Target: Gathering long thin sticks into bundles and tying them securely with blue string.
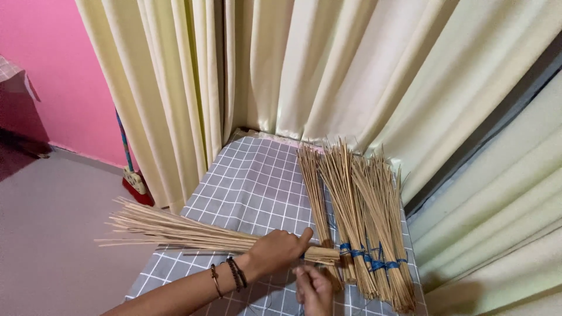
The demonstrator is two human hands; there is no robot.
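My left hand [278, 248] reaches in from the lower left with dark bracelets on the wrist. It grips a bundle of thin tan sticks [175, 231] near its butt end. The bundle lies crosswise, its loose tips fanning out to the left past the table edge. My right hand [313, 289] comes up from the bottom edge. Its fingers are curled and pinch at the underside of the same butt end. Just to the right lie several finished stick bundles [363, 222] tied with blue bands [374, 262], tips pointing away from me.
A grey tablecloth with a white grid [252, 181] covers the small table. Cream curtains [328, 64] hang behind it and along the right. At left are a pink wall [52, 70], a bare floor and a red-based broom or mop [133, 178] leaning by the curtain.
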